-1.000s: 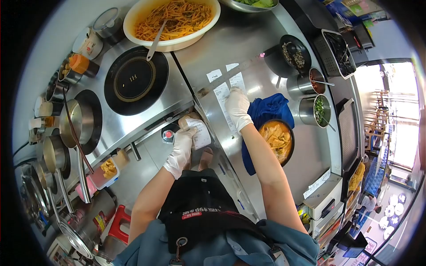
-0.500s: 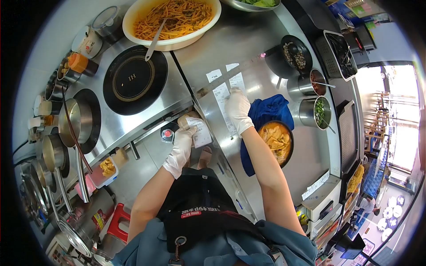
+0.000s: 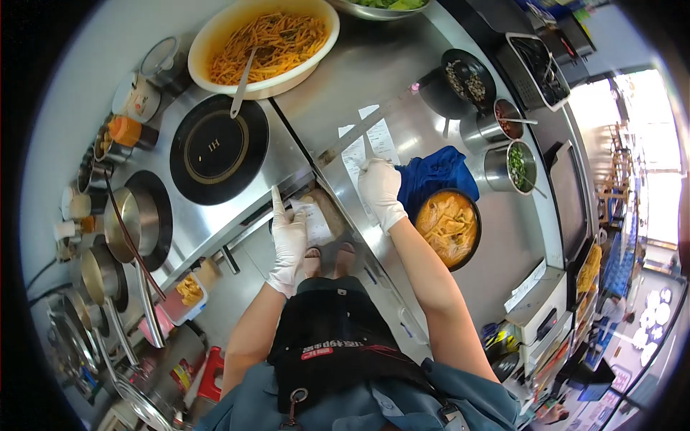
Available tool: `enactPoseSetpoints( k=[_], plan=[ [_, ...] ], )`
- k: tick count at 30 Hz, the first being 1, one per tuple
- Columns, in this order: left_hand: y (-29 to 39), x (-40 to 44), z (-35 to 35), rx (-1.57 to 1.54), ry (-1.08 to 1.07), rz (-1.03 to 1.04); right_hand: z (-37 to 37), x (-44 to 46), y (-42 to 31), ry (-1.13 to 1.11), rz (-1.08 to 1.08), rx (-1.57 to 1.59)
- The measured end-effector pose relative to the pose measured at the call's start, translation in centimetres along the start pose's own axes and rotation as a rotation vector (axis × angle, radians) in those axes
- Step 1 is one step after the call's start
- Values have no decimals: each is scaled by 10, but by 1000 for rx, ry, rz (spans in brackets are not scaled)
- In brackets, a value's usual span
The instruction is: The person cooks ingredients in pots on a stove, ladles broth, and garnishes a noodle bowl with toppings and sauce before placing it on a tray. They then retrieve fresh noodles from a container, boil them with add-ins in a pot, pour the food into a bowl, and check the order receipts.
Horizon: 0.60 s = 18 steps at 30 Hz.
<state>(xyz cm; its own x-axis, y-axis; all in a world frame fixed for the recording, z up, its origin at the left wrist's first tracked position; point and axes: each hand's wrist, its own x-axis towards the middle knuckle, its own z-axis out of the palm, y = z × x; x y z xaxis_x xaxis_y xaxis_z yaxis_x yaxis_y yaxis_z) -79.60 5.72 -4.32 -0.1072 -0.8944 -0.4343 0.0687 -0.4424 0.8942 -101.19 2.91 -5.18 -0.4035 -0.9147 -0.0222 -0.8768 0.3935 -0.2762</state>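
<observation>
My left hand, in a white glove, is over the gap beside the open drawer, its index finger stretched out. A printed paper slip shows beside its other fingers, which seem curled on it. My right hand, gloved too, is closed at the receipts on the steel counter; its fingertips are partly hidden. One long receipt runs down past that hand. Another receipt passes beneath a flat metal strip. Close by are a blue cloth and a black bowl of orange soup.
A large basin of orange shredded food with a spoon stands at the far left. A black induction plate is set in the left counter. Pans with long handles line the left edge. Chopped greens fill a pot on the right.
My left index finger has straightened, and that hand has moved slightly down. The left receipt's upper end has slid down to the metal strip. My right hand has shifted a little lower.
</observation>
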Motion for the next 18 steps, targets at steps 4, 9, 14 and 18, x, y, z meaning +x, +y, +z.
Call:
enactPoseSetpoints(
  k=[4,9,14,18],
  plan=[
    [12,9,-4,180,-137,203,-21,-24,-2,-32,105,158],
    [10,15,-4,128,-144,93,-2,-28,-6,41,131,198],
    [-6,12,-21,194,-189,94,13,-24,-24,-78,378,290],
    [-11,12,-33,255,-196,178,2,-31,-20,130,129,529]
  ],
)
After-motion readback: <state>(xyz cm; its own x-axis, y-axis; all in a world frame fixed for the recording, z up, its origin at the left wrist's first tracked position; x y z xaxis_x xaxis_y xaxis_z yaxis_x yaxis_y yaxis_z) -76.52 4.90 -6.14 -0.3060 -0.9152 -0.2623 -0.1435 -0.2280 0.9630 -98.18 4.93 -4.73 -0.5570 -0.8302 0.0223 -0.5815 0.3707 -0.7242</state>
